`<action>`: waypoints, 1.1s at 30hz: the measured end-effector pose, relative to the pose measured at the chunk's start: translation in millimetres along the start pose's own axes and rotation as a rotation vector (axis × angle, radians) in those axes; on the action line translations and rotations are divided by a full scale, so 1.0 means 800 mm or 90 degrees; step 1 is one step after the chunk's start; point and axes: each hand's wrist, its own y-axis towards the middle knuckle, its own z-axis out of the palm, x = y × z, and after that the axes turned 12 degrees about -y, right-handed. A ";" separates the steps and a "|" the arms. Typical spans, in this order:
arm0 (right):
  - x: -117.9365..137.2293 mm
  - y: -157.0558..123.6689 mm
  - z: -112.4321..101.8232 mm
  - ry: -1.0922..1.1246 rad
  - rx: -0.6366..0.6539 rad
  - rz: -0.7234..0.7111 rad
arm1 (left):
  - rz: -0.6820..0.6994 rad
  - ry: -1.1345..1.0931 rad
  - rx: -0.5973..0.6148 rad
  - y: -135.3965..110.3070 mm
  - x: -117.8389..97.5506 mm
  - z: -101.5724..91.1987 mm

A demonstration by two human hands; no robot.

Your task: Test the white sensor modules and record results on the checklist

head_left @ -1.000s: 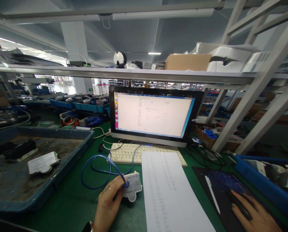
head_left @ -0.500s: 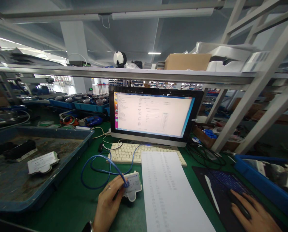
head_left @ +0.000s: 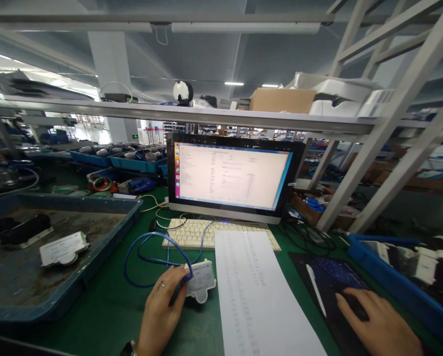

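Observation:
My left hand (head_left: 165,301) pinches the plug end of a blue cable (head_left: 131,254) at the left side of a white printed module (head_left: 202,281). The module has a rounded tab at its lower edge and lies on the green bench top. My fingers hide most of the plug, so I cannot tell how deep it sits. At the right, my right hand (head_left: 379,319) rests over a black computer mouse (head_left: 358,307) on a dark mouse pad (head_left: 301,267). A white pen (head_left: 317,290) lies on the pad beside that hand.
A printed sheet (head_left: 258,291) overlaps the cream keyboard (head_left: 189,233) before a lit monitor (head_left: 228,178). A blue tray (head_left: 95,267) at left holds another white module (head_left: 63,248) and black parts. At right stands a blue bin (head_left: 388,269) near metal shelf posts.
The view has turned slightly right, so most things sit further left. My right hand's fingers lie a little differently over the mouse. My left hand keeps its pinch on the cable plug.

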 end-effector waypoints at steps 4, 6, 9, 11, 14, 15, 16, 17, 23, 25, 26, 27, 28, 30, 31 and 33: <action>0.041 0.023 -0.023 -0.003 0.379 0.067 | -0.069 0.079 0.014 -0.010 -0.005 -0.025; 0.053 0.033 -0.018 -0.014 0.439 0.050 | -0.085 0.140 0.032 -0.019 -0.003 -0.036; 0.059 0.045 -0.001 0.030 0.453 0.027 | -0.103 0.217 0.065 -0.034 0.006 -0.048; 0.059 0.050 0.004 0.111 0.468 0.035 | -0.109 0.249 0.086 -0.044 0.012 -0.053; 0.063 0.052 -0.006 0.325 0.481 0.132 | -0.116 0.280 0.108 -0.055 0.015 -0.056; 0.067 0.051 -0.013 0.401 0.473 0.168 | -0.115 0.287 0.106 -0.057 0.012 -0.055; 0.074 0.050 -0.021 0.470 0.458 0.197 | -0.108 0.289 0.099 -0.059 0.007 -0.053; 0.082 0.049 -0.027 0.521 0.441 0.217 | -0.094 0.281 0.094 -0.059 0.000 -0.048; 0.165 0.035 -0.020 0.648 0.372 0.241 | 0.043 0.087 0.167 -0.057 -0.063 0.008; 0.190 0.028 -0.004 0.657 0.359 0.226 | 0.068 0.041 0.194 -0.058 -0.078 0.029; 0.199 0.024 0.003 0.657 0.352 0.215 | 0.076 0.026 0.207 -0.059 -0.083 0.037; 0.206 0.020 0.009 0.654 0.344 0.203 | 0.080 0.016 0.218 -0.060 -0.086 0.043; 0.210 0.016 0.013 0.649 0.333 0.191 | 0.079 0.010 0.228 -0.061 -0.088 0.048; 0.211 0.008 0.019 0.631 0.299 0.170 | 0.061 -0.005 0.242 -0.062 -0.090 0.052; 0.210 0.005 0.020 0.619 0.278 0.161 | 0.048 -0.015 0.244 -0.062 -0.090 0.052; 0.206 0.000 0.021 0.592 0.233 0.150 | 0.028 -0.036 0.240 -0.062 -0.091 0.051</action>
